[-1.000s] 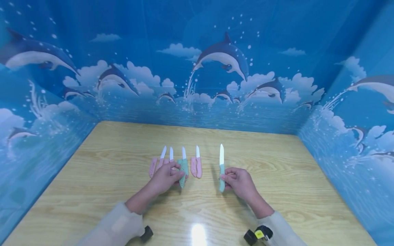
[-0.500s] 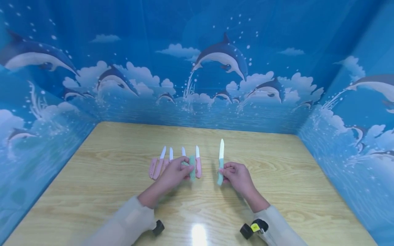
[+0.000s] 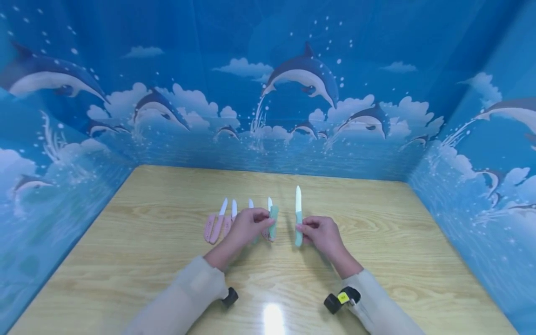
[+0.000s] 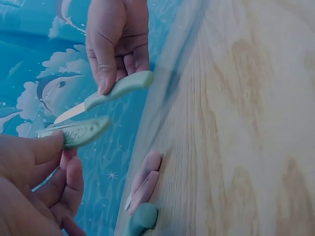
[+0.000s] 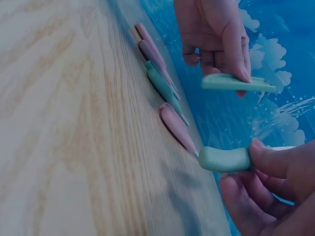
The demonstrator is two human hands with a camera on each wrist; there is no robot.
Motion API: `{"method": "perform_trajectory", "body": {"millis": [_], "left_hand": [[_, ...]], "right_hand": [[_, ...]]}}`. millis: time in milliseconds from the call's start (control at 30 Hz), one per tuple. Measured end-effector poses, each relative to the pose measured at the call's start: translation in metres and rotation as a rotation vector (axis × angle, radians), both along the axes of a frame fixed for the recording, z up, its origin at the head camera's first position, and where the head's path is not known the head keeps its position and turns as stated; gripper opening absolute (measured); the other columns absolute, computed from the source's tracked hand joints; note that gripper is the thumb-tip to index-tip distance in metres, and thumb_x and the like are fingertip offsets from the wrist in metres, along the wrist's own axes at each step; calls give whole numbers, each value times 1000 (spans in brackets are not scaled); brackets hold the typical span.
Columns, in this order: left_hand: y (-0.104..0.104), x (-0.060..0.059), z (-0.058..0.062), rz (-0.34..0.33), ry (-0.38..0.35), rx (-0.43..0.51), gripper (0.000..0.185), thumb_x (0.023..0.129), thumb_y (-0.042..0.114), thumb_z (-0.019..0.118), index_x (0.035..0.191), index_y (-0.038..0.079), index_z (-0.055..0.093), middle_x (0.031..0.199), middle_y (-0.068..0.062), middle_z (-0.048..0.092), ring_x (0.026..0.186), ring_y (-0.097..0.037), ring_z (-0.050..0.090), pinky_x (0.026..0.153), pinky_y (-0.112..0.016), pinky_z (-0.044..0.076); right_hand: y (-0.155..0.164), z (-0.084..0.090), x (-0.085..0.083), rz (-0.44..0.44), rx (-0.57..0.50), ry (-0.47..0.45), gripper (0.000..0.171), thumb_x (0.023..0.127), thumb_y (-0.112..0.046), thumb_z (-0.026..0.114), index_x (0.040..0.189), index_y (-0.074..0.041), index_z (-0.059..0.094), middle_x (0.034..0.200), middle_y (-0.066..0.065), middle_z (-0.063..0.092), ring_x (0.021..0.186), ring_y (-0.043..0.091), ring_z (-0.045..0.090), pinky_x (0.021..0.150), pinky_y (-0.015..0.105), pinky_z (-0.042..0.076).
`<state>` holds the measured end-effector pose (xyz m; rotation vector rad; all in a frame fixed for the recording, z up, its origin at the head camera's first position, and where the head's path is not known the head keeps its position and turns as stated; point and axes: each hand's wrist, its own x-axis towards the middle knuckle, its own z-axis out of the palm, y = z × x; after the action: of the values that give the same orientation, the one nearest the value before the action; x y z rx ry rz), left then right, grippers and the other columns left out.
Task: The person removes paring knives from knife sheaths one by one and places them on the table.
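My left hand (image 3: 244, 228) pinches a mint-green knife sheath (image 3: 274, 218) between thumb and fingers, raised above the table. Raised letters show on the sheath's side in the left wrist view. To its right, my right hand (image 3: 324, 235) grips a paring knife (image 3: 298, 228) by its mint-green handle, its pale blade pointing toward the far side. Sheath and knife are apart, roughly side by side. Below the left hand lies a pink-handled knife (image 5: 177, 128), partly covered by the sheath in the head view. Beside it, a green-handled knife (image 5: 162, 86) is mostly hidden behind the left hand.
Farther left on the wooden table (image 3: 125, 260) lie a pink knife (image 3: 217, 230) with a pink sheath (image 3: 209, 228) alongside, and another knife whose white blade (image 3: 234, 208) shows. A dolphin-print curtain (image 3: 268, 144) borders the table's back and sides.
My left hand has carried the green sheath right and away from me, past the green knife to over the rightmost pink one. The right hand has raised its knife slightly farther away.
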<state>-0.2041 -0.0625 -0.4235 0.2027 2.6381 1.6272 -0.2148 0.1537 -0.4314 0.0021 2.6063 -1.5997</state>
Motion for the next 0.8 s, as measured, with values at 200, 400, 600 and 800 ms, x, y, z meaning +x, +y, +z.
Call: {"method": "perform_trajectory", "body": {"millis": [200, 400, 600, 800], "left_hand": [[8, -12, -4, 16, 1, -27, 33, 90, 24, 72, 117, 7, 65, 94, -5, 74, 83, -19, 70, 73, -31, 58], [18, -21, -8, 43, -23, -41, 49, 88, 23, 74, 129, 8, 52, 93, -6, 74, 66, -20, 69, 60, -27, 56], [28, -25, -11, 53, -12, -185, 32, 88, 23, 73, 109, 10, 52, 78, -2, 72, 52, -13, 64, 61, -28, 53], [37, -30, -14, 38, 62, -385, 25, 89, 24, 72, 83, 12, 50, 56, 3, 57, 46, -10, 56, 59, -28, 48]], "right_hand": [[-2, -3, -10, 3, 94, 29, 15, 84, -16, 76, 89, -1, 73, 74, 5, 70, 64, 14, 63, 58, 25, 54], [-6, -6, -19, 18, 122, 19, 17, 85, -21, 76, 87, -4, 74, 66, 4, 65, 58, 13, 56, 52, 21, 45], [-8, -10, -26, 13, 149, -6, 19, 84, -21, 76, 89, -3, 74, 66, 5, 65, 57, 12, 55, 51, 21, 45], [-10, -14, -30, 4, 218, 10, 20, 83, -22, 77, 89, -2, 74, 79, 4, 71, 68, 13, 57, 58, 22, 47]]}}
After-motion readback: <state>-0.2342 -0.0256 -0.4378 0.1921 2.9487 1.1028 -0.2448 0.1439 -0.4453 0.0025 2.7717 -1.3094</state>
